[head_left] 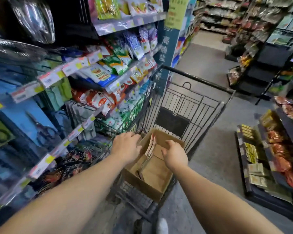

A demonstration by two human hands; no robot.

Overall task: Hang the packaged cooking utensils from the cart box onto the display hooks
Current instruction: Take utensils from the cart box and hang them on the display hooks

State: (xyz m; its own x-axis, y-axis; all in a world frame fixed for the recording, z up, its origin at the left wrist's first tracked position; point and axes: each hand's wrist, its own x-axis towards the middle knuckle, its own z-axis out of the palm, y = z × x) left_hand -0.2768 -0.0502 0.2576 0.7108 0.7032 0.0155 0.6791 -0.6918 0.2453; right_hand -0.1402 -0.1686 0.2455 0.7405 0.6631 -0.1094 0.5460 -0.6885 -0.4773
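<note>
Packaged utensils (150, 146) stand upright in the cardboard box (147, 188) inside the shopping cart (189, 105). Left hand (126, 147) rests on the box's rim, fingers relaxed; right hand (174, 154) hovers open, empty. Packs look light, flat, stiff-carded; best pinched at the top edge.

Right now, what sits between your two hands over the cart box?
In the head view, a few upright packaged utensils stand inside the cardboard box, between the left hand on its left edge and the right hand above it.
</note>
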